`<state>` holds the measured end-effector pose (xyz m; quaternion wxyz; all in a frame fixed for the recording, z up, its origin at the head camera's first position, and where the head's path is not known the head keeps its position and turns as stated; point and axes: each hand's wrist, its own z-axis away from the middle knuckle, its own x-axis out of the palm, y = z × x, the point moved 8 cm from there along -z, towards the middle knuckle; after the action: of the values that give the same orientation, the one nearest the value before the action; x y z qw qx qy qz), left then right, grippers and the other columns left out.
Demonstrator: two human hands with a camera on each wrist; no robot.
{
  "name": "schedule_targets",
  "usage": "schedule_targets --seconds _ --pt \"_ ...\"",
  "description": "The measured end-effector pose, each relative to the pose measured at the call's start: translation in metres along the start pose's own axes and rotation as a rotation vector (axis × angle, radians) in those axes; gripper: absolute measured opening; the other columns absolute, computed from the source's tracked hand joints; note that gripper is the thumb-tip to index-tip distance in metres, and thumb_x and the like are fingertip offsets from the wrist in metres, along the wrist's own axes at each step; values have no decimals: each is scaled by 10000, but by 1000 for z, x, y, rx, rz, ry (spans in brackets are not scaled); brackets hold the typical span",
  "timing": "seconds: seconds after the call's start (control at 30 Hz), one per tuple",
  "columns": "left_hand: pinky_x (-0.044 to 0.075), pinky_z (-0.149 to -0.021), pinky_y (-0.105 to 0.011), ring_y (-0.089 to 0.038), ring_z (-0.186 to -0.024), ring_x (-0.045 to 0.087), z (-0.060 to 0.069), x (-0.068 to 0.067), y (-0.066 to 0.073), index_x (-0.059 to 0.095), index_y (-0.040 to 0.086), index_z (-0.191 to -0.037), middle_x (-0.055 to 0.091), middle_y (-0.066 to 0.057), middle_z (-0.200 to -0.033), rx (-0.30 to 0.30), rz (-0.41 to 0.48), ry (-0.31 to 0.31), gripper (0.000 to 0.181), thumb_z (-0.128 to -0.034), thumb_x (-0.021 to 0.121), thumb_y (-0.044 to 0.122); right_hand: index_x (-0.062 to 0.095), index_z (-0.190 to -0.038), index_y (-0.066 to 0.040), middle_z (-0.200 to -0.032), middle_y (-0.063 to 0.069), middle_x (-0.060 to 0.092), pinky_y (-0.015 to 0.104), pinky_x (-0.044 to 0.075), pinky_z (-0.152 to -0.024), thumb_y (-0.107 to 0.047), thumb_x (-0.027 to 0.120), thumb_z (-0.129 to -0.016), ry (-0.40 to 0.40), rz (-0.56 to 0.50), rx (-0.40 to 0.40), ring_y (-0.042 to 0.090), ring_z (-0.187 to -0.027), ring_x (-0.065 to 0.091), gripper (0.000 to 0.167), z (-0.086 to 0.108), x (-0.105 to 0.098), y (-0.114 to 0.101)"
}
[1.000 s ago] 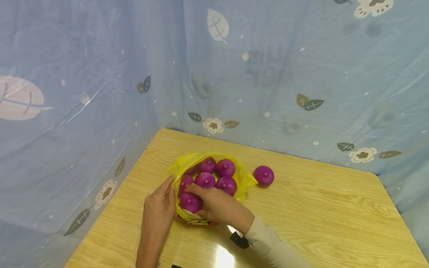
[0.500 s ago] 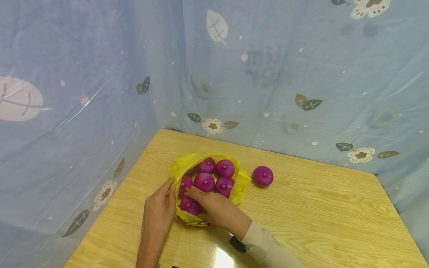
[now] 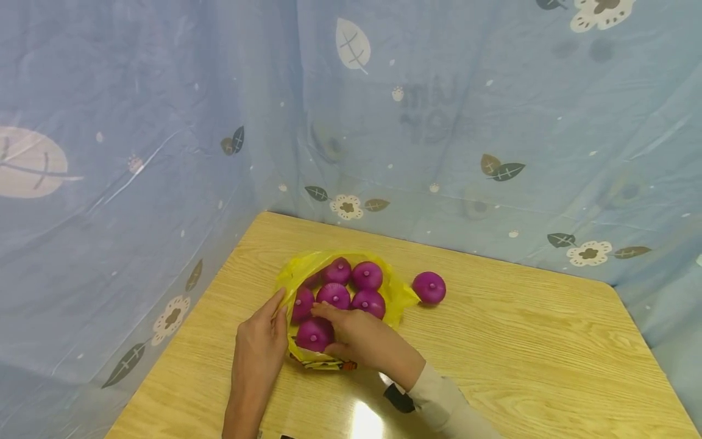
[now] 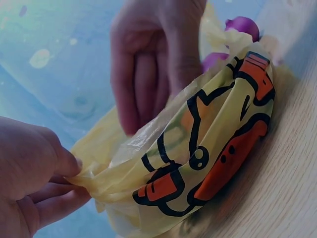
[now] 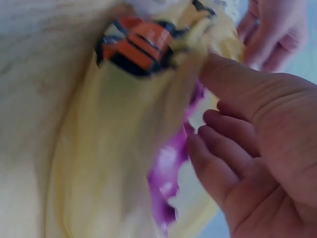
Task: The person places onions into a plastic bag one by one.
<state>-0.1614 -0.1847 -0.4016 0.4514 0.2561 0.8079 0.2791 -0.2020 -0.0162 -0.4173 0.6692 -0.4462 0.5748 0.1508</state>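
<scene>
A yellow plastic bag (image 3: 298,266) with a printed cartoon lies on the table, its mouth spread wide. Several purple onions (image 3: 367,276) fill it. My left hand (image 3: 260,344) pinches the bag's left rim between thumb and fingers, as the left wrist view also shows. Over the bag's front right part, my right hand (image 3: 375,341) reaches in beside the front onion (image 3: 315,335). Its fingers are loosely bent in the right wrist view, with nothing seen between them, and the thumb is at the bag's edge. Whether the fingertips touch that onion cannot be told.
One loose onion (image 3: 429,288) sits on the wooden table (image 3: 521,341) just right of the bag, close to its pointed corner. Blue curtains (image 3: 439,122) with leaf and flower prints hang along the left and back edges. Light glares near the front.
My right hand dips a little into the bag, then draws back slightly up and right from the front onion, which shows more fully now. The left hand keeps its hold on the rim.
</scene>
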Motion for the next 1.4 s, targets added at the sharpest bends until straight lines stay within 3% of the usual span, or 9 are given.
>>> schedule_targets --seconds 0.17,0.23,0.37,0.5,0.57,0.6,0.67,0.8,1.4 --pt "648 -696 -438 -331 -957 774 -1 -1 1 681 2 -1382 746 -231 -1213 3 7 1 366 -1017 699 35 535 -1558 -239 -765 -70 621 202 526 -650 -322 772 -994 166 -112 -6 23 -609 527 616 14 -39 13" --pt "648 -699 -446 -338 -964 773 -2 -1 1 684 4 -1380 745 -236 -1213 3 8 4 367 -1015 699 28 547 -1550 -269 -796 -66 649 251 507 -636 -318 763 -1003 266 -144 1 62 -559 424 590 22 -60 21" --pt "646 -702 -458 -339 -966 773 -2 -3 2 688 13 -1379 748 -233 -1208 2 7 10 371 -1009 701 15 554 -1545 -250 -1209 -6 759 345 607 -816 -272 769 -1003 475 -138 47 149 -779 702 584 44 -98 45" --pt "647 -719 -459 -331 -973 772 -3 -3 4 688 16 -1380 751 -225 -1206 5 4 10 367 -1014 698 22 498 -1584 -261 -802 -54 695 383 603 -958 -245 773 -1000 575 -119 158 121 -652 669 646 70 -118 78" --pt "646 -723 -460 -324 -974 771 -3 -3 4 687 20 -1383 750 -222 -1211 2 2 8 368 -1016 697 27 472 -1601 -272 -680 -80 549 404 582 -1012 -246 773 -1000 593 -119 211 117 -581 604 673 82 -122 94" --pt "646 -728 -464 -326 -980 770 -3 -3 5 687 20 -1384 750 -222 -1213 1 2 8 368 -1016 698 28 465 -1605 -275 -771 -48 661 444 545 -1068 -243 775 -998 601 -122 227 165 -702 708 682 88 -124 101" --pt "645 -730 -472 -327 -985 769 -3 -3 5 685 22 -1387 748 -225 -1216 -2 1 5 372 -1015 699 29 459 -1608 -267 -1149 26 757 480 496 -1106 -234 778 -996 613 -129 253 283 -1050 761 691 98 -126 112" --pt "644 -744 -485 -355 -1000 765 -3 -3 6 684 12 -1384 743 -235 -1221 4 3 3 374 -1010 700 13 440 -1620 -247 -1628 59 489 500 466 -1113 -232 765 -1006 616 -138 291 396 -1404 550 695 116 -125 127" --pt "643 -759 -484 -362 -1038 754 -4 -3 6 675 -3 -1389 735 -249 -1234 7 -1 1 383 -1007 689 -10 328 -1674 -186 -1640 223 427 737 465 -1019 -281 761 -1008 493 -38 446 543 -1368 517 800 171 -121 166"
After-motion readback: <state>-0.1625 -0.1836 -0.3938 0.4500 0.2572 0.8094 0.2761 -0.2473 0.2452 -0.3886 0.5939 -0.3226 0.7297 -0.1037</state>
